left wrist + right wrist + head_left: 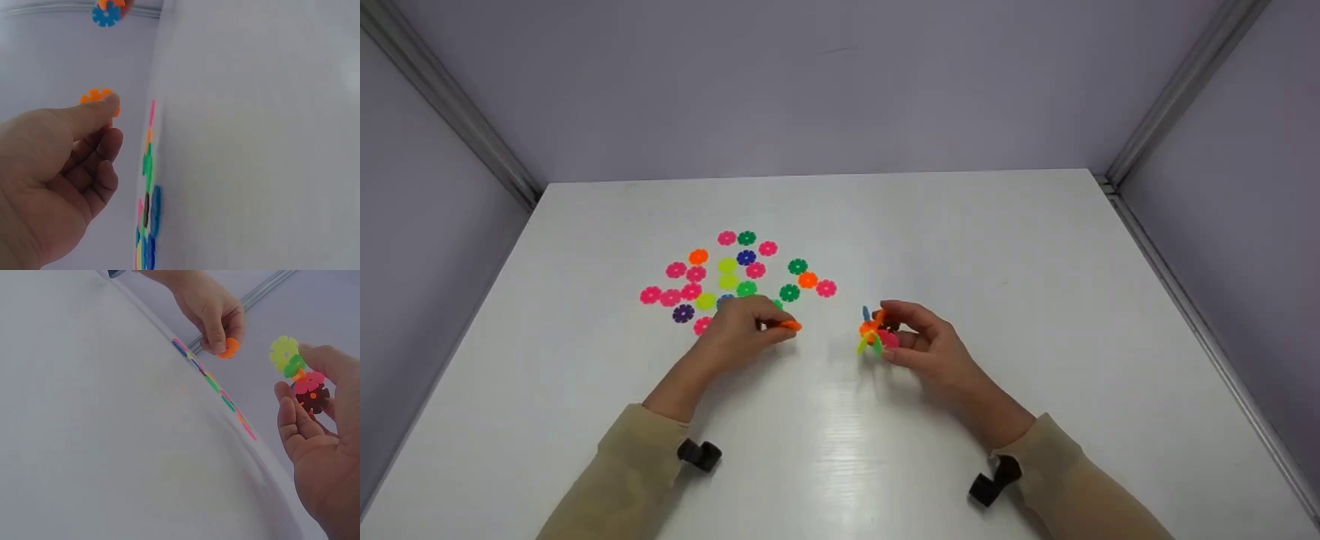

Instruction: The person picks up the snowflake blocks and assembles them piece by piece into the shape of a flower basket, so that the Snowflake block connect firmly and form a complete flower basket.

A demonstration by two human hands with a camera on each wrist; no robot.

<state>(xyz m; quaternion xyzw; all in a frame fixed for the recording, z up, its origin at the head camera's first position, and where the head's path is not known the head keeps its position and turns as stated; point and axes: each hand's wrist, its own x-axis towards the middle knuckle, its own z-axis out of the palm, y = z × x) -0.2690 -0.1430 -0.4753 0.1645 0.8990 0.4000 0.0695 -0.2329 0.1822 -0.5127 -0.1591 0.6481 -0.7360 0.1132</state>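
My left hand (742, 334) pinches an orange notched disc (97, 97) between thumb and forefinger, above the table. Across a short gap, my right hand (934, 345) holds a cluster of interlocked notched discs (871, 330). In the right wrist view the cluster shows a yellow disc (284, 353), a green one (294, 367), a pink one (309, 382) and a dark brown one (315, 399), with bits of orange between them. A blue disc (106, 16) of the cluster appears at the top of the left wrist view. The orange disc and the cluster are apart.
Loose notched discs in pink, green, yellow, orange and blue lie flat on the white table (1035, 247), left of centre. A purple disc (683, 313) and a pink disc (650, 295) mark their left side. Grey walls (825, 97) stand behind and beside the table.
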